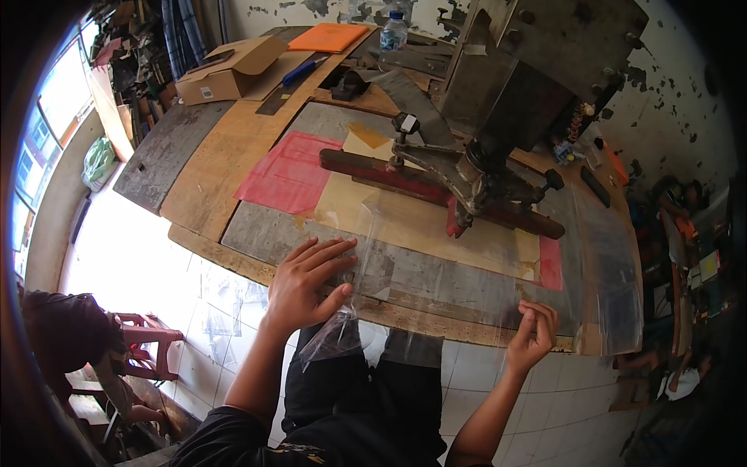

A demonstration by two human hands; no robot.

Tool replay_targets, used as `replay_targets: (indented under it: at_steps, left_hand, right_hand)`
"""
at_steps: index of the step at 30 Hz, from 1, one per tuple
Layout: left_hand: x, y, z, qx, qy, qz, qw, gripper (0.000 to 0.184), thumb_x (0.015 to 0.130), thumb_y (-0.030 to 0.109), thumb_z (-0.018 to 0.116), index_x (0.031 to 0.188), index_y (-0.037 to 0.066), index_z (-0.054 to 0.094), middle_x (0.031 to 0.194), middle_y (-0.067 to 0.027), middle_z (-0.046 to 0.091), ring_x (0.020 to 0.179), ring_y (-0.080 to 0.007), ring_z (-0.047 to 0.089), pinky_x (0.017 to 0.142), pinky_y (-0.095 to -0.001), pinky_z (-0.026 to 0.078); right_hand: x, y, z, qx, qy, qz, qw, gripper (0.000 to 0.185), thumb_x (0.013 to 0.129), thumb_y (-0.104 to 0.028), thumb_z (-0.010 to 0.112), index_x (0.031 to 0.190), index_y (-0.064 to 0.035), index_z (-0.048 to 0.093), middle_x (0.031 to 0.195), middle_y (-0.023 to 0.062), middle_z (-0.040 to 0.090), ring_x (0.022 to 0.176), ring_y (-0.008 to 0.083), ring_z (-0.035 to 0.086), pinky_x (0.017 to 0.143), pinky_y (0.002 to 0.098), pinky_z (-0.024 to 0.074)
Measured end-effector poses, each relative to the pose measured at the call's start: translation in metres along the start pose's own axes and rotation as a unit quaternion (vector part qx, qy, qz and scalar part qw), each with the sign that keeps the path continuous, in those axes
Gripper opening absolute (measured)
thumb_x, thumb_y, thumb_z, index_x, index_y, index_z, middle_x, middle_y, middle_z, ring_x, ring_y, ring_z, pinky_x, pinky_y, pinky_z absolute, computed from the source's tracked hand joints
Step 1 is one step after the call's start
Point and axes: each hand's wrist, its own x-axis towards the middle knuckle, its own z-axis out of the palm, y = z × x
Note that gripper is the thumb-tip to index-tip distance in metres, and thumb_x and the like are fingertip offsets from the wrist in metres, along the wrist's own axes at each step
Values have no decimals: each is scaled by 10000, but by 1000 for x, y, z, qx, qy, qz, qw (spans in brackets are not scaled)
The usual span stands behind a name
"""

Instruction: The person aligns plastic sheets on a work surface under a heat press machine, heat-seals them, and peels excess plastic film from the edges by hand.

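Observation:
My left hand (310, 282) lies flat, fingers spread, on a clear plastic sheet (334, 338) at the front edge of the worktable (257, 268). Part of that sheet hangs over the edge above my lap. At the sheet's right side, the fingers of my right hand (533, 336) are pinched together, seemingly on its thin edge. Beyond my hands, a press machine (529, 86) holds a long red bar (366, 165) over a yellowish sheet (342, 204). Pink-red material (284, 175) shows at the left end of the yellowish sheet.
More clear plastic sheets (618, 303) hang over the right table edge. At the back are an open cardboard box (229, 74), a blue-handled tool (302, 72), an orange packet (331, 36) and a water bottle (394, 33). A person (66, 335) sits at lower left beside a red stool (152, 342).

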Motion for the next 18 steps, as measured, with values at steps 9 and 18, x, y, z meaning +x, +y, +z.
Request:
replay_targets:
  at_steps: [9,18]
  left_hand:
    - [0,0,-2,9,-4,2,1000,426,943,408,653,1196,83,763,1424,-104,690,1355,-322,624,1184,-548,422]
    - [0,0,0,7,4,4,1000,449,967,450,614,1161,74,763,1397,-116,706,1339,-342,637,1173,-569,427]
  right_hand:
    - [0,-2,1,-5,-2,8,1000,242,1035,-150,645,858,-24,753,933,47,772,949,241,693,927,399,487]
    - [1,-2,0,-11,-7,5,1000,231,1030,-138,647,857,-25,750,931,47,770,949,243,693,930,399,485]
